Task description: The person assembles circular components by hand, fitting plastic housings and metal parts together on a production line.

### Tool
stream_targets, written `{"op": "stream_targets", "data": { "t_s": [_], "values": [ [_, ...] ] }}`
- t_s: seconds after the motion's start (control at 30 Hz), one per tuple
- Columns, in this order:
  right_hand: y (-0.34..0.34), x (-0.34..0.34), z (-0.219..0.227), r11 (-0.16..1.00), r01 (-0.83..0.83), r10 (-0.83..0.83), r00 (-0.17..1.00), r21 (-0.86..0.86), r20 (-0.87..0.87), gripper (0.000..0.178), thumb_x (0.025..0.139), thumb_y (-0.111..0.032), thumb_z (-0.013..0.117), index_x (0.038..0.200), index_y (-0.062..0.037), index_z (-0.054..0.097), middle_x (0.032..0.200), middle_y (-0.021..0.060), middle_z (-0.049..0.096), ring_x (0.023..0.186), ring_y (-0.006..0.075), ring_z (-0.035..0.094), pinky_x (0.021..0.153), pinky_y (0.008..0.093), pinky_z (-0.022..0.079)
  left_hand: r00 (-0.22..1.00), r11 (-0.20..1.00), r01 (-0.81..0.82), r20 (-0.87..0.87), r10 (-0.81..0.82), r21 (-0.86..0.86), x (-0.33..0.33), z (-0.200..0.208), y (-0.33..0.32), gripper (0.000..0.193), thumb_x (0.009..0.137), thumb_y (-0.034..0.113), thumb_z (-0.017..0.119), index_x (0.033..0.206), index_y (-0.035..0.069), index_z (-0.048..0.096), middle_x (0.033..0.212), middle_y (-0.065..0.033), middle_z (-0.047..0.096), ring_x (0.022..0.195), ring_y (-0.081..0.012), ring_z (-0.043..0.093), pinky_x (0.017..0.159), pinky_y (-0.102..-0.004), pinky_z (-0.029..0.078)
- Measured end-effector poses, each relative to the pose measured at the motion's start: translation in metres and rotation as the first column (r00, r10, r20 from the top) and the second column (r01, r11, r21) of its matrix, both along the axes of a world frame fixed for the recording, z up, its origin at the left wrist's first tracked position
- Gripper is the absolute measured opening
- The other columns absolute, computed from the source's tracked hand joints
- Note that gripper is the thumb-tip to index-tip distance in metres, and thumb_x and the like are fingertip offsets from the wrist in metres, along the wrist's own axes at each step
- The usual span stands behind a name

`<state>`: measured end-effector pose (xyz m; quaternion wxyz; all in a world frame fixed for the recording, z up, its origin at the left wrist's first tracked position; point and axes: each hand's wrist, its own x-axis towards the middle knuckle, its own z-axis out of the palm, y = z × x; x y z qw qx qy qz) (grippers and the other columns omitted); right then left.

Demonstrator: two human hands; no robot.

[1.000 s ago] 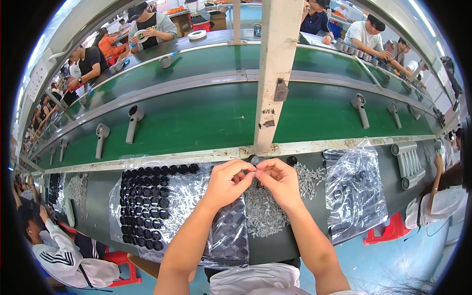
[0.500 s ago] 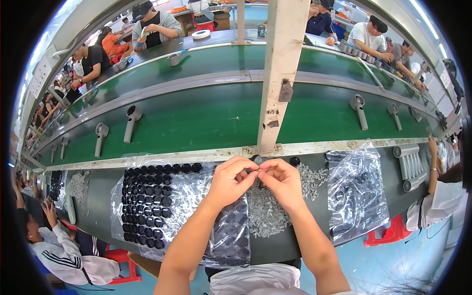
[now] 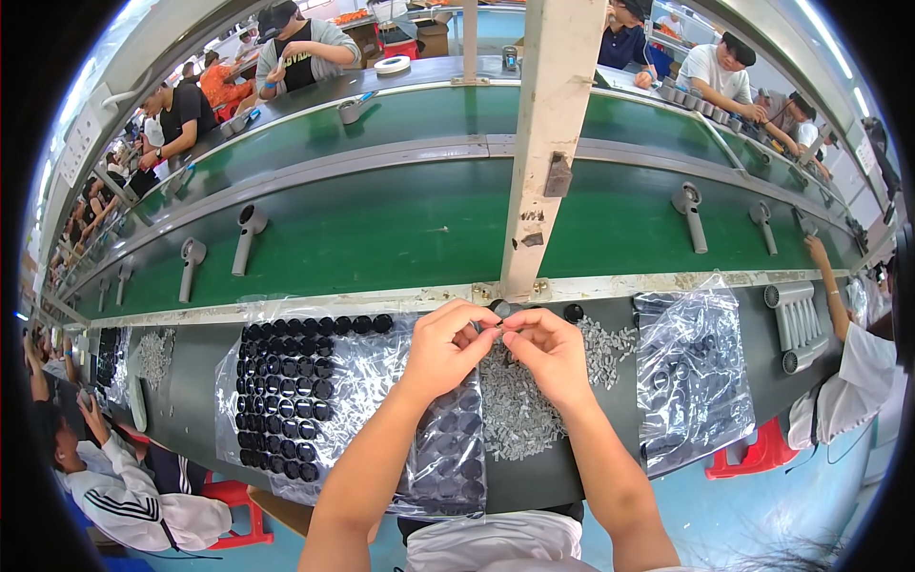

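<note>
My left hand (image 3: pixel 446 345) and my right hand (image 3: pixel 548 351) meet fingertip to fingertip above the bench, both pinched closed. Whatever is between them is tiny and mostly hidden by the fingers; a dark speck shows there. Just behind the fingertips is a dark round piece (image 3: pixel 499 307), and a black round cap (image 3: pixel 573 313) lies to the right of it. Beneath my hands spreads a pile of small grey plastic pieces (image 3: pixel 519 415). To the left, rows of black round caps (image 3: pixel 286 389) sit on clear plastic film (image 3: pixel 367 429).
A clear plastic bag (image 3: pixel 691 381) with dark round parts lies on the right. Beyond it are stacked grey handheld fan bodies (image 3: pixel 799 324). A white post (image 3: pixel 538 143) rises before me at the green conveyor belt (image 3: pixel 381 229), which carries several grey fan bodies (image 3: pixel 245 243). Co-workers sit around.
The fan bodies on the near belt have shifted slightly left. A co-worker at the right has stretched an arm out over the belt. My hands stay almost in place, fingertips still together.
</note>
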<state>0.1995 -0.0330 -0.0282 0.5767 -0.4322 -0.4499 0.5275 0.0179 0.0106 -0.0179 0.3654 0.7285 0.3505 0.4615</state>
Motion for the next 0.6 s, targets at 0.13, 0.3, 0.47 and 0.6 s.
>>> {"op": "stream_targets", "data": {
  "t_s": [0.13,0.3,0.47,0.6],
  "values": [
    [0.0,0.0001,0.0,1.0,-0.01,0.01,1.0,0.002,-0.004,0.02,0.094,0.001,0.071,0.113,0.0008,0.07,0.098,0.0019,0.073,0.081,0.0019,0.064,0.07,0.0182,0.049,0.999,0.999,-0.013,0.035,0.014,-0.03,-0.0002,-0.0012,0.0006,0.014,0.086,-0.005,0.076,0.099,-0.001,0.072,0.093,-0.0049,0.07,0.068,-0.005,0.065,0.059,-0.0206,0.049],
    [0.0006,-0.0014,-0.0008,1.0,-0.004,0.004,1.0,0.02,0.001,0.021,0.094,-0.001,0.072,0.115,-0.0002,0.072,0.101,0.0015,0.074,0.08,0.0018,0.063,0.068,0.0183,0.049,0.998,0.997,-0.045,0.05,0.048,-0.055,-0.0002,-0.0034,0.0014,0.014,0.087,-0.004,0.076,0.1,0.0,0.072,0.091,-0.0037,0.071,0.066,-0.0037,0.064,0.058,-0.0202,0.048],
    [0.0006,-0.0007,-0.0026,1.0,-0.014,0.014,0.999,0.004,0.034,0.021,0.095,-0.003,0.072,0.115,-0.0009,0.074,0.101,0.0018,0.075,0.079,0.0019,0.063,0.067,0.0186,0.05,0.998,0.995,-0.054,0.039,0.058,-0.078,-0.0016,-0.0042,0.0021,0.014,0.087,-0.005,0.075,0.101,0.0,0.072,0.092,-0.0041,0.072,0.066,-0.0029,0.064,0.057,-0.0196,0.047],
    [-0.0003,-0.0014,-0.0003,1.0,-0.01,0.01,1.0,0.009,0.017,0.021,0.095,-0.004,0.072,0.116,-0.0011,0.075,0.101,0.0027,0.076,0.079,0.0038,0.063,0.069,0.0208,0.052,0.997,0.995,-0.051,0.052,0.055,-0.082,-0.0014,-0.0082,0.0035,0.015,0.088,-0.005,0.074,0.101,0.0,0.072,0.093,-0.0043,0.072,0.066,-0.003,0.064,0.057,-0.0193,0.047]
  ]
}}
